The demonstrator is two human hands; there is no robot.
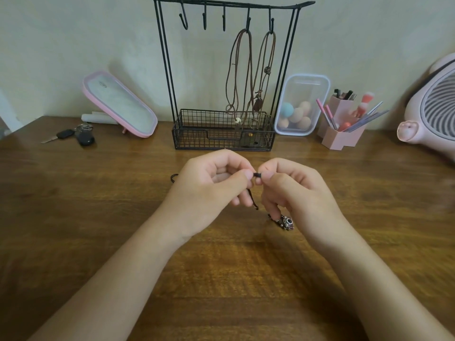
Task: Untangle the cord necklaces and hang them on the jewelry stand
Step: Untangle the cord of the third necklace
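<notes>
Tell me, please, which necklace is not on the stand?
The black cord necklace, pinched between the left hand and right hand; the two brown necklaces hang on the stand.

Black wire stand (167, 70), brown cord necklaces (248, 77), pink-rimmed mirror (118, 104).

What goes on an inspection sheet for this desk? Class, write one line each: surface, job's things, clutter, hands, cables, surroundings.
Surface: wooden table.
Job's things: stand at the back; brown necklaces on its two rightmost hooks, three hooks free; black cord held over the table; camera charm below it.
Clutter: keys, mirror, sponge box, brush holder, fan.
Hands: left hand and right hand both pinch the black cord.
Cables: nothing seen.
Surroundings: plain wall.
</notes>
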